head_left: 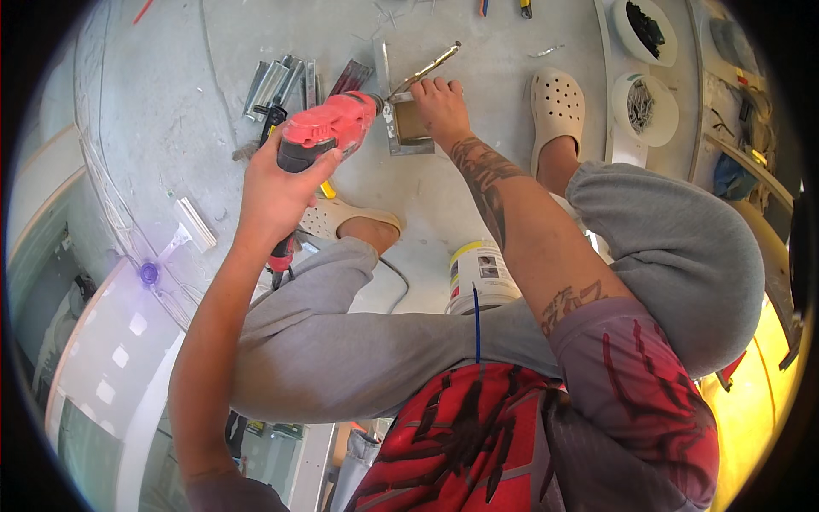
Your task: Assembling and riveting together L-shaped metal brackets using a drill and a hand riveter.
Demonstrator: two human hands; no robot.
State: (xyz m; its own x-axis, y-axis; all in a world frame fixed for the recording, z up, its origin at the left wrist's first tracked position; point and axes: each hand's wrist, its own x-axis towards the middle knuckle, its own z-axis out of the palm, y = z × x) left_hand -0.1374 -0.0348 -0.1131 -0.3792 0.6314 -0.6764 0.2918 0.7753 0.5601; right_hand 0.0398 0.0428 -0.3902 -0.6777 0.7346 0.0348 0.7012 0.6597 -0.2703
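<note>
Pale grey concrete floor [478, 213], scuffed, daylit. Two white bowls [644, 107] at 1 o'clock. Metal offcuts [277, 81] at 11. White curved panels [111, 375] at 8. Yellow glow at 4.

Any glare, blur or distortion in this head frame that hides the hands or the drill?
Head view: strong fisheye bending and dark corners; yellow overexposed glow at lower right, a small purple flare at left. The left hand on the red drill and the right hand on the metal piece are sharp and evenly lit.
</note>
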